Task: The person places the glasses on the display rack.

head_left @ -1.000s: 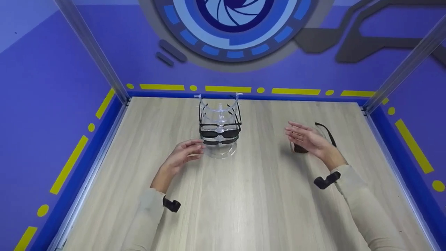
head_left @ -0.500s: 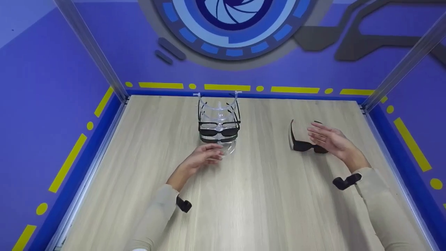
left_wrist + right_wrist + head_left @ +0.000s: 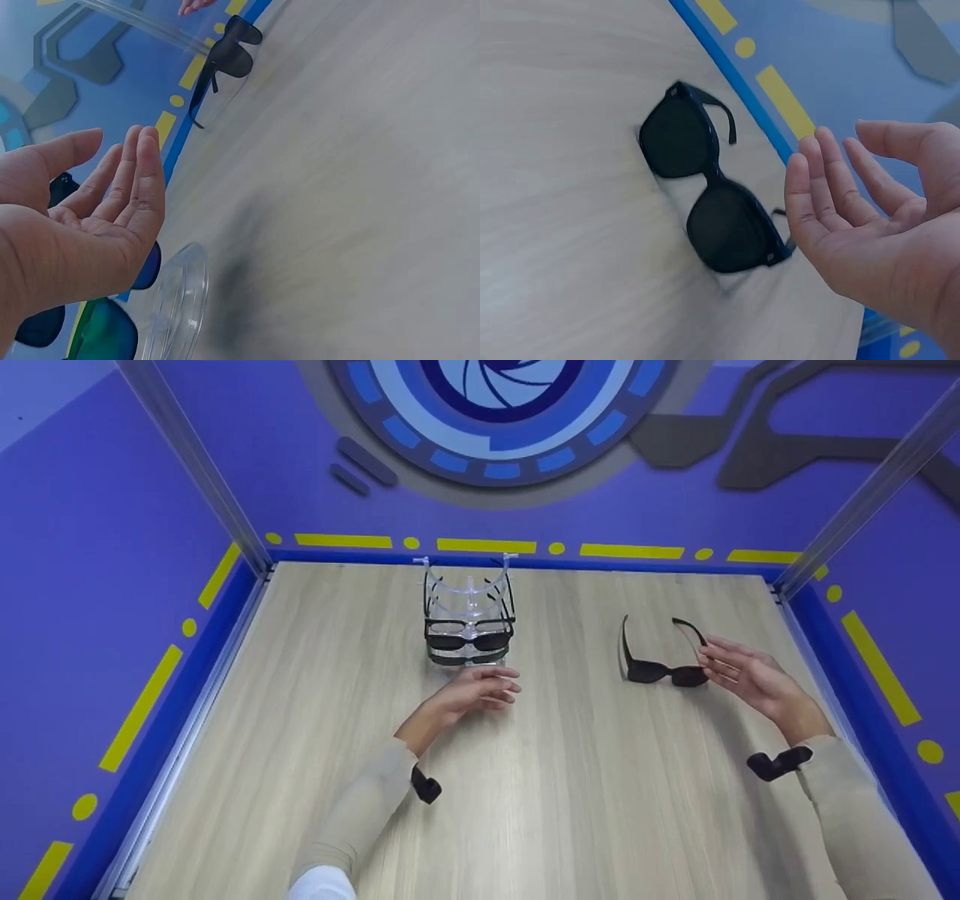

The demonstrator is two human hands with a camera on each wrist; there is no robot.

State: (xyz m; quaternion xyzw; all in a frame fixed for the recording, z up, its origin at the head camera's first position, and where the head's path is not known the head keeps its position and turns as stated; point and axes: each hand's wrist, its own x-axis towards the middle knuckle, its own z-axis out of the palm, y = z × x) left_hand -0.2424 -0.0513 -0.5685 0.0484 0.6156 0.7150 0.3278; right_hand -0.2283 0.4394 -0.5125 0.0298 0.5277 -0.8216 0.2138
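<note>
Dark sunglasses lie on the table at the right with their temples spread toward the back wall. My right hand is at their right end, fingers loosely bent and holding nothing; in the right wrist view the fingers overlap one temple. A clear plastic display stand at the back middle bears several pairs of glasses, among them black-framed sunglasses and a lower pair with greenish lenses. My left hand hovers in front of the stand's base, relaxed, with nothing in it, and hides part of the base.
The wooden table is bounded by a blue back wall and side walls with metal corner posts. A black wrist camera sits on the right sleeve, another on the left.
My right hand has moved right, uncovering the sunglasses on the table. My left hand has moved right across the front of the stand. The glasses stay where they were.
</note>
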